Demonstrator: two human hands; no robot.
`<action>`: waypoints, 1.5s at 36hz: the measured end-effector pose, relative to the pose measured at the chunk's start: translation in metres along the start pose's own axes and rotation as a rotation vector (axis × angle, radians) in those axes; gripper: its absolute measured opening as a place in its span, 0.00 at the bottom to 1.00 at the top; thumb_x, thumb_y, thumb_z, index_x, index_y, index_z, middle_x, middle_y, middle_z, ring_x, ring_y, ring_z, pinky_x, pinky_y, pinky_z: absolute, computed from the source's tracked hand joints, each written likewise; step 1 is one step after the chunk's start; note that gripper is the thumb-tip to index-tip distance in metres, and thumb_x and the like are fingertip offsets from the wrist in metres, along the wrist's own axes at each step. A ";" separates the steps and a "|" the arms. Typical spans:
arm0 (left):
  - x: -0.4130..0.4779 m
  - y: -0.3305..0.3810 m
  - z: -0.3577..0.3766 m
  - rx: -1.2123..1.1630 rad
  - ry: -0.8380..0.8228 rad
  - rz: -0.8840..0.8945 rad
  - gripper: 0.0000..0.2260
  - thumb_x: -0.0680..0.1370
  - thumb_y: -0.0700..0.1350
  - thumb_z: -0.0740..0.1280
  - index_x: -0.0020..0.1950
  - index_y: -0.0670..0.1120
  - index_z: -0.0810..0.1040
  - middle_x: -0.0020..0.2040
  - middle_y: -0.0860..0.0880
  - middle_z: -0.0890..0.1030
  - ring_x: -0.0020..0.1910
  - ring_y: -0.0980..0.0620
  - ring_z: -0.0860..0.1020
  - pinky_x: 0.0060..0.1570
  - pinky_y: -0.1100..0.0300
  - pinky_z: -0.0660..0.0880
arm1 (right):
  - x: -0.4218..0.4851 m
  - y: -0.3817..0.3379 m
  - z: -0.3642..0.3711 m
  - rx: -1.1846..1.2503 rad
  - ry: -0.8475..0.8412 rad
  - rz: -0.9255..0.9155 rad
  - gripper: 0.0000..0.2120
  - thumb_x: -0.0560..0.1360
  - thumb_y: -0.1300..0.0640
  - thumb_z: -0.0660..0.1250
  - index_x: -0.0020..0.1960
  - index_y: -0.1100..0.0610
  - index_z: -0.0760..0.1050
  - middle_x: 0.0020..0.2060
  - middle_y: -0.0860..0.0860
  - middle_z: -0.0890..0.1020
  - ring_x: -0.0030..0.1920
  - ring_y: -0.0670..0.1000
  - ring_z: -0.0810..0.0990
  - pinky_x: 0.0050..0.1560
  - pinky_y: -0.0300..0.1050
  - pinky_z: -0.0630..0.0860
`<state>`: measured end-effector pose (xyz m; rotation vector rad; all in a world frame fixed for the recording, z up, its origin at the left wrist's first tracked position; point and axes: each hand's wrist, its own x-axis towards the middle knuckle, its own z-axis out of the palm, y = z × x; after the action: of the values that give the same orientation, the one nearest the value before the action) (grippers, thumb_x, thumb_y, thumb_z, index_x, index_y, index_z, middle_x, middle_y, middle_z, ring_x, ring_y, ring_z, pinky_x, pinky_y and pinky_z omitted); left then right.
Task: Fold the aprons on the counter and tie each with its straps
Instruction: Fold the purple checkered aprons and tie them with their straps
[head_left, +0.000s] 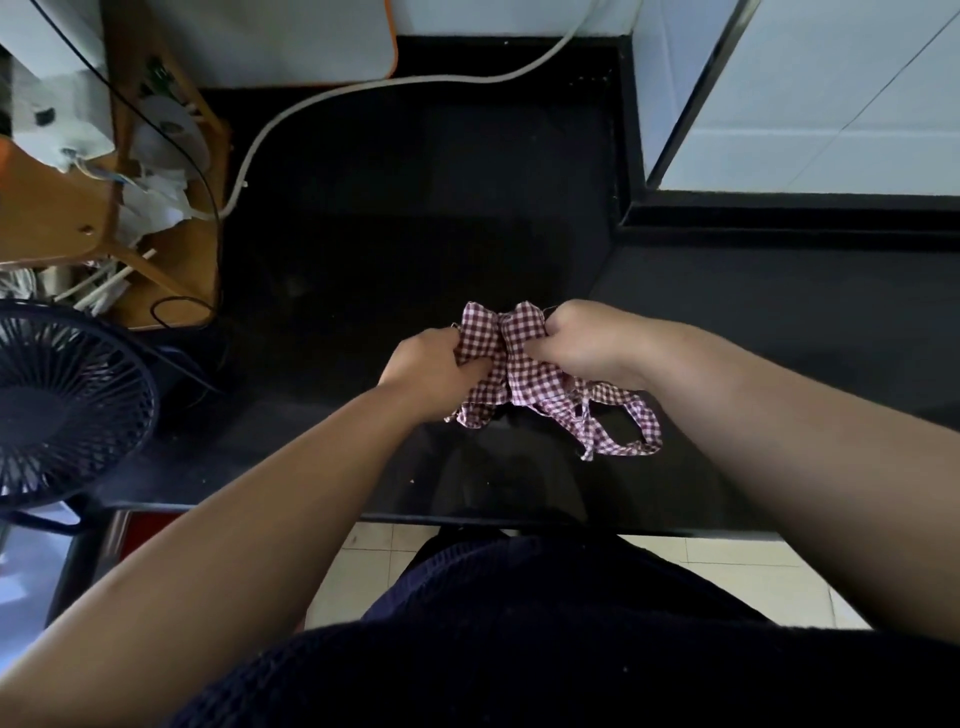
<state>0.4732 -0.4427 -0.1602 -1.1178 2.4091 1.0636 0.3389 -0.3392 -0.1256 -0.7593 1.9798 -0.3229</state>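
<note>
A red-and-white checked apron (491, 345) is bunched up above the black counter (395, 234), near its front edge. My left hand (434, 364) grips the bunch on its left side. My right hand (576, 340) grips it on the right, fingers curled into the cloth. Checked straps (631, 423) hang out of the bunch to the lower right and form a loop lying on the counter. How the cloth is folded inside the bunch is hidden by my fingers.
A black fan (67, 405) stands at the counter's left end. A wooden rack (156, 218) with papers and cables sits behind it. A white hose (363, 91) curves across the back. A raised black ledge (779, 218) borders the right side.
</note>
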 end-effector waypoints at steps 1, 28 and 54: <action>0.000 0.000 -0.001 0.008 -0.003 0.004 0.10 0.79 0.54 0.64 0.51 0.48 0.74 0.42 0.54 0.76 0.37 0.59 0.73 0.30 0.66 0.66 | 0.000 0.000 0.000 -0.084 0.022 -0.001 0.16 0.80 0.51 0.61 0.36 0.57 0.68 0.31 0.51 0.70 0.31 0.49 0.68 0.30 0.41 0.62; 0.012 -0.014 -0.036 -0.387 -0.370 -0.113 0.10 0.79 0.49 0.65 0.56 0.47 0.80 0.51 0.50 0.84 0.52 0.52 0.82 0.54 0.56 0.78 | 0.002 0.018 -0.015 -0.105 0.124 -0.024 0.17 0.76 0.49 0.66 0.54 0.63 0.80 0.49 0.59 0.83 0.48 0.55 0.82 0.56 0.49 0.77; -0.008 0.014 -0.009 -0.020 0.245 0.031 0.07 0.78 0.46 0.64 0.49 0.45 0.79 0.43 0.52 0.80 0.42 0.53 0.77 0.35 0.64 0.72 | 0.000 0.019 -0.017 0.419 0.072 0.037 0.09 0.74 0.61 0.68 0.38 0.64 0.77 0.33 0.59 0.78 0.33 0.52 0.78 0.45 0.48 0.80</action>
<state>0.4688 -0.4387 -0.1431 -1.2894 2.6148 1.0140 0.3176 -0.3256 -0.1268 -0.4463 1.9006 -0.7246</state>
